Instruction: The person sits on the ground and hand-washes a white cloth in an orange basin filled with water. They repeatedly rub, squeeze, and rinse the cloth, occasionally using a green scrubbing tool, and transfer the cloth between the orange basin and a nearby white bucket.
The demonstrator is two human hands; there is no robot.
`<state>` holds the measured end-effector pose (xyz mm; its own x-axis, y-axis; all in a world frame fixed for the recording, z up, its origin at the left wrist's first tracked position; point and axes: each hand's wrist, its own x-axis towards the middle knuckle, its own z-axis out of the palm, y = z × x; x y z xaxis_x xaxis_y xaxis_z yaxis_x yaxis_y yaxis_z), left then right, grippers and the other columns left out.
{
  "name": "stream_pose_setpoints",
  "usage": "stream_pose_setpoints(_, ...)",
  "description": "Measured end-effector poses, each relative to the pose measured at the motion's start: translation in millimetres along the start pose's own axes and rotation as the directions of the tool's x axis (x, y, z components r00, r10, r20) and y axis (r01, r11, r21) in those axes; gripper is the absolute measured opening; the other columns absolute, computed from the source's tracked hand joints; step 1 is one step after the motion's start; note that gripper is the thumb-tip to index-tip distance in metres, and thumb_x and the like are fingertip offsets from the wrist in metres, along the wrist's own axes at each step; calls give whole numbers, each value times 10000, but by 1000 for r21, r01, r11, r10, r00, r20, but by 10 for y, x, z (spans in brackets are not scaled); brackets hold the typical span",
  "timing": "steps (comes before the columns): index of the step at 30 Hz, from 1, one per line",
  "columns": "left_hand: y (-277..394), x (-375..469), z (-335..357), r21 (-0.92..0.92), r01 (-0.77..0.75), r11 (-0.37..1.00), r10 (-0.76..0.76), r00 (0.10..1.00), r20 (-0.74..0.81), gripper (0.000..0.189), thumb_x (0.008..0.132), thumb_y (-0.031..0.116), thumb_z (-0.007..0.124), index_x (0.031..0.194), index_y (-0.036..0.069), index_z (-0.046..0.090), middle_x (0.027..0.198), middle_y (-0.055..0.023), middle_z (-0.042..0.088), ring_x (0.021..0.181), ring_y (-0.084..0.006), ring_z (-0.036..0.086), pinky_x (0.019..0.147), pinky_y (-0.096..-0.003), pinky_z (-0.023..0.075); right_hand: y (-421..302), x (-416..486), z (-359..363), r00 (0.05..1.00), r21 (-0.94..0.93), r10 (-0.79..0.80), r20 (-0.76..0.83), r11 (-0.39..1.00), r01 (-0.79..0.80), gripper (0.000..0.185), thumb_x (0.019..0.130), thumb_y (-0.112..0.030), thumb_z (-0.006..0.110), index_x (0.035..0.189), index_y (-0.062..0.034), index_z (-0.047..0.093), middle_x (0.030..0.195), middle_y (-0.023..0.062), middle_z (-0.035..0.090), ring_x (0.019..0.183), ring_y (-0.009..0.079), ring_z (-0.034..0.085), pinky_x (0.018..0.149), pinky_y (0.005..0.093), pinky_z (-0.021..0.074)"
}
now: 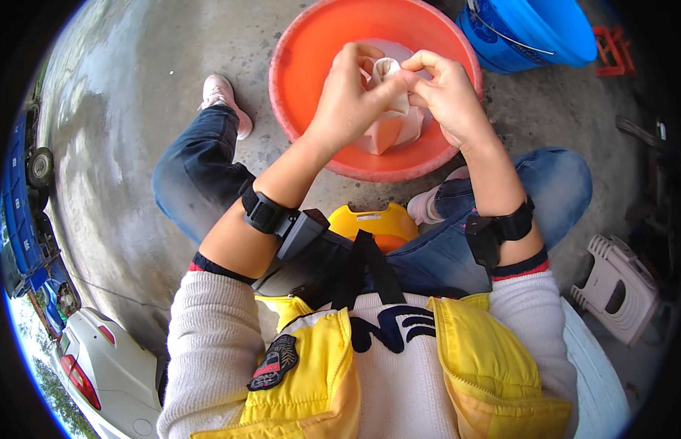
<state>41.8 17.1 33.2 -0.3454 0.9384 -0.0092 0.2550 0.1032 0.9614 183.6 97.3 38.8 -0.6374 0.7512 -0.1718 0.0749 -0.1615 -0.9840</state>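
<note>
A pale cream cloth (392, 133) is bunched up between my hands, its upper part folded over at the fingertips. My left hand (343, 93) pinches it from the left with thumb and fingers. From the right, my right hand (453, 101) grips its upper edge, the thumbs almost meeting. The cloth's lower part hangs into a round orange-red plastic basin (305, 71) on the floor in front of me. Cloudy liquid (384, 46) shows in the bottom of the basin, partly hidden behind my hands and the cloth.
Right of the basin stands a blue plastic bucket (497, 41) with a wire handle, beside a red plastic object (613, 52). A yellow plastic object (368, 220) lies between my legs. At right is a pale plastic stool (620, 285). A white car (107, 367) and blue truck (23, 192) stand left.
</note>
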Motion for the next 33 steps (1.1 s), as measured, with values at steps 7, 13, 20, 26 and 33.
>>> stream_pose_setpoints(7,-24,-42,-3,-247,154,957,-132,986,101,388,876,172,672,1150,-34,488,1000,-134,593,909,-159,630,739,-273,552,46,94,-42,985,54,40,-171,998,-31,137,927,-84,565,1001,30,571,948,102,618,856,173,635,727,290,532)
stream_pose_setpoints(13,-52,-54,50,-318,137,938,-130,991,44,238,936,144,575,1079,-46,566,951,-87,618,856,-143,628,758,-255,530,156,95,-24,984,-318,-156,-88,940,121,226,889,-77,623,1073,13,529,1012,90,616,948,144,607,817,268,495)
stream_pose_setpoints(20,-20,75,-90,-497,345,796,-415,909,-35,316,1001,230,446,919,-38,591,723,-46,567,613,-99,508,556,-244,439,-90,97,-67,993,-422,-116,-8,901,102,161,911,-85,570,998,21,655,868,63,673,827,113,624,748,249,492)
stream_pose_setpoints(26,69,-128,210,-551,499,668,-580,814,34,330,1007,306,394,927,62,601,719,-10,568,531,-99,481,472,-261,389,-67,-32,407,961,-735,-276,-27,657,169,308,935,-292,539,767,-60,652,637,183,622,599,323,640,559,405,500)
stream_pose_setpoints(33,-39,-95,209,-674,450,586,-550,831,77,372,1011,302,428,805,29,573,662,-16,531,590,-108,493,556,-282,437,5,-71,465,925,-755,-378,-50,620,213,282,920,-250,541,763,-51,664,661,166,637,583,331,642,534,407,509)
